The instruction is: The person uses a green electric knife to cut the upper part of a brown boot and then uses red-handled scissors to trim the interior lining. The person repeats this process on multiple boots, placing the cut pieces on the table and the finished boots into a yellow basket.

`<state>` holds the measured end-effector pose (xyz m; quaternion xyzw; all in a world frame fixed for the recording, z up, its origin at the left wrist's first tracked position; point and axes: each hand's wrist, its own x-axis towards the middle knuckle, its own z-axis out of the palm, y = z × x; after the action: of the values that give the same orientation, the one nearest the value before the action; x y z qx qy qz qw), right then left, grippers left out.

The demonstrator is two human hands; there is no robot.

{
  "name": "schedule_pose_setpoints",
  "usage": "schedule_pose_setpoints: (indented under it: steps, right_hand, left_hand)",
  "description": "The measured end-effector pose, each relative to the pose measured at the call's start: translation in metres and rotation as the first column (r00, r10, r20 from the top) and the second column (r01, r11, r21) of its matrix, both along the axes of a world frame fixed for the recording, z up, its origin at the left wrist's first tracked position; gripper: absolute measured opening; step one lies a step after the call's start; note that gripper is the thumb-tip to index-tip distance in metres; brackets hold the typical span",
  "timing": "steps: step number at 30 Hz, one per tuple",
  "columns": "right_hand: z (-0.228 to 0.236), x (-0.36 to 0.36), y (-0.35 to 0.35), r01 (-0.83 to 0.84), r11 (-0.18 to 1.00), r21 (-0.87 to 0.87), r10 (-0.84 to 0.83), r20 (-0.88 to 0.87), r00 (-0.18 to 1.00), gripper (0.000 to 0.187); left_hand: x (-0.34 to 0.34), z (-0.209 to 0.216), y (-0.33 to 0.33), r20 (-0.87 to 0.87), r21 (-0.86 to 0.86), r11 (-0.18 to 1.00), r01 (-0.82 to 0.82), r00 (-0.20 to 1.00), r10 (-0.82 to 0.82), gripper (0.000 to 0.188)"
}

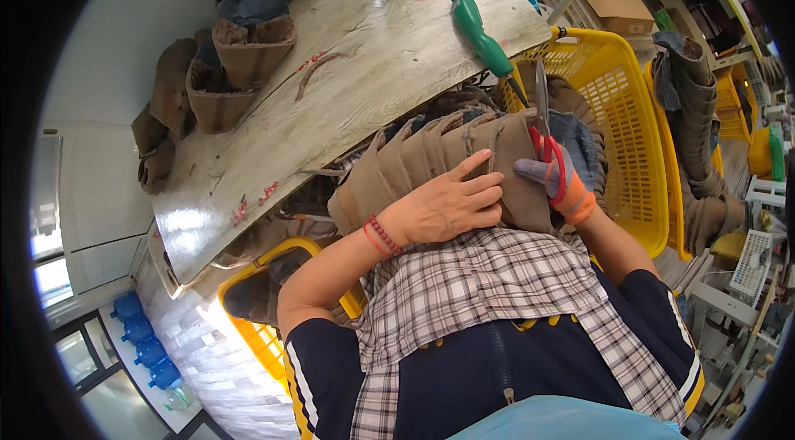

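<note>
My left fingers (472,165), bare, spread loosely on the brown cloth stack (422,160), which lies against my apron (489,274); my right fingers (532,168), gloved, curled round the red-handled scissors (543,109), blades up. Stack: probably soft, thick, weighty only in bulk, apt to slip askew; best held by several layered edges together. Beyond: worktop (373,34), yellow basket (636,142).

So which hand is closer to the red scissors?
Right. The right hand holds the scissors; the left hand is apart from them, to their left, on the brown pieces.
</note>
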<state>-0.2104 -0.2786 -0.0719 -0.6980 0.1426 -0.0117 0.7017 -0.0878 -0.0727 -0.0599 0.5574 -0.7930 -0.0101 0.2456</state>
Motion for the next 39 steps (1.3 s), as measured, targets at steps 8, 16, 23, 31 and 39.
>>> schedule_pose_setpoints:
  steps: [8,16,23,31,39]
  right_hand:
    - [-0.134,0.002,0.003,0.039,0.977,0.212,-0.072,0.148,0.986,0.030]
    - [-0.102,-0.025,0.010,0.243,0.963,0.120,-0.245,0.007,0.969,0.030]
    - [-0.058,-0.040,-0.002,0.258,0.941,0.221,-0.293,0.144,0.945,0.055]
    - [-0.051,-0.040,-0.006,0.315,0.928,0.201,-0.343,0.128,0.930,0.043]
    - [-0.016,-0.046,-0.009,0.407,0.903,0.140,-0.424,0.123,0.897,0.025]
  left_hand:
    - [0.002,0.003,-0.007,0.070,0.061,0.995,-0.075,0.995,0.071,0.012]
    - [0.059,0.042,0.046,-0.071,-0.005,0.899,-0.437,0.897,0.436,0.022]
    - [0.199,-0.012,0.139,-0.018,-0.228,0.201,-0.953,0.210,0.977,0.030]
    - [0.275,0.009,0.128,0.333,-0.118,0.066,-0.991,0.023,0.943,0.033]
    - [0.192,0.039,0.154,0.138,-0.367,0.354,-0.860,0.326,0.935,0.021]
